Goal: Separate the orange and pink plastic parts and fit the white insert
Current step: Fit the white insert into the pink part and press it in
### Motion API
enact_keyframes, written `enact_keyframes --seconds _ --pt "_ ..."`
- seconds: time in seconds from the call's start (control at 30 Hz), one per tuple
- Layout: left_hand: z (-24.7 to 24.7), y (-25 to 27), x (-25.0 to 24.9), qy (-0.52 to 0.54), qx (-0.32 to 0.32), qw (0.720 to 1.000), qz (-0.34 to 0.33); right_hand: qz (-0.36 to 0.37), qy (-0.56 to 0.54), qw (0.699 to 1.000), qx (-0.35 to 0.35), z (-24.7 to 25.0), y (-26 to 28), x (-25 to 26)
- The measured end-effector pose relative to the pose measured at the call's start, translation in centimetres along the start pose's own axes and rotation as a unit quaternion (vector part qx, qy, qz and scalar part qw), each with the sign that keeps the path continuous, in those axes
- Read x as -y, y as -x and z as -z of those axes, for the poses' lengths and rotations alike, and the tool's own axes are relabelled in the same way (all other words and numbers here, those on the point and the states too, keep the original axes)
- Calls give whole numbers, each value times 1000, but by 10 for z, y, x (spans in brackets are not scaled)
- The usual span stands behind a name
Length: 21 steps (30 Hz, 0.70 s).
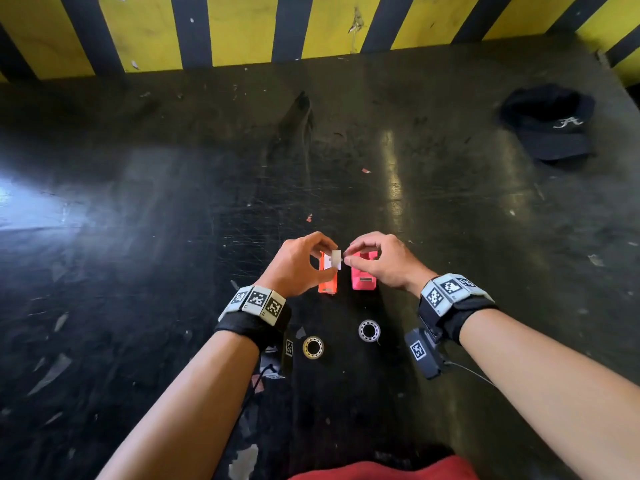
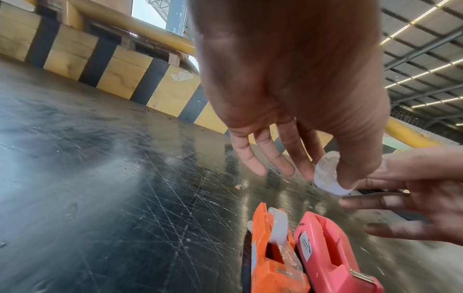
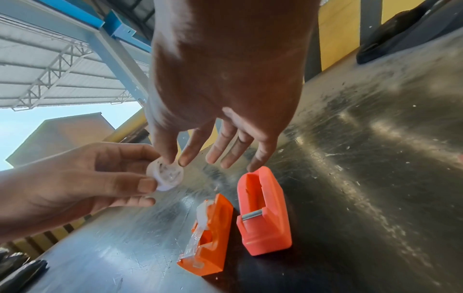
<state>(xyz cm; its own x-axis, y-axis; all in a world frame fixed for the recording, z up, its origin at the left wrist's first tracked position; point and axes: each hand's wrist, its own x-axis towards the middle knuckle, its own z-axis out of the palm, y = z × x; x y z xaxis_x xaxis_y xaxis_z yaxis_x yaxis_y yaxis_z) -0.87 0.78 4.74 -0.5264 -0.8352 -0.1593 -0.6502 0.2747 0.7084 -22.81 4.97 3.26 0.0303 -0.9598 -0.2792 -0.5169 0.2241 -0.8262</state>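
Observation:
My left hand (image 1: 329, 260) pinches a small white round insert (image 1: 336, 259) between thumb and fingers, just above the table. My right hand (image 1: 347, 258) meets it from the right, its thumb and forefinger closed on the insert's side stub. The left wrist view shows the insert (image 2: 325, 175) under my left thumb; in the right wrist view the insert (image 3: 166, 176) has its hollow face toward the camera. Below stand the orange part (image 1: 328, 285) and the pink part (image 1: 363, 280), side by side and apart. The orange part (image 2: 270, 267) carries a white roll with clear tape; the pink part (image 3: 265, 218) has an empty slot.
Two small tape rings lie nearer me: a yellowish one (image 1: 313, 347) and a clear one (image 1: 369, 330). A black cap (image 1: 550, 123) sits at the far right. A yellow-and-black striped barrier (image 1: 242, 29) closes the back of the scratched dark table (image 1: 173, 220).

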Motion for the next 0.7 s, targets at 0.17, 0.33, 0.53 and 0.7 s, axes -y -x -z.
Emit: enact_keyframes --seconds 0.17,0.33,0.53,0.7 --pt "-1 7 -1 -2 -8 1000 -6 8 22 1000 14 -5 4 2" --pt "-1 13 -2 4 -8 1000 -8 18 31 999 11 -9 7 6" --pt "-6 27 5 -15 -17 1000 19 -16 55 998 5 -2 16 2" --pt "-37 45 2 -105 76 989 67 -63 74 995 12 8 32 -6"
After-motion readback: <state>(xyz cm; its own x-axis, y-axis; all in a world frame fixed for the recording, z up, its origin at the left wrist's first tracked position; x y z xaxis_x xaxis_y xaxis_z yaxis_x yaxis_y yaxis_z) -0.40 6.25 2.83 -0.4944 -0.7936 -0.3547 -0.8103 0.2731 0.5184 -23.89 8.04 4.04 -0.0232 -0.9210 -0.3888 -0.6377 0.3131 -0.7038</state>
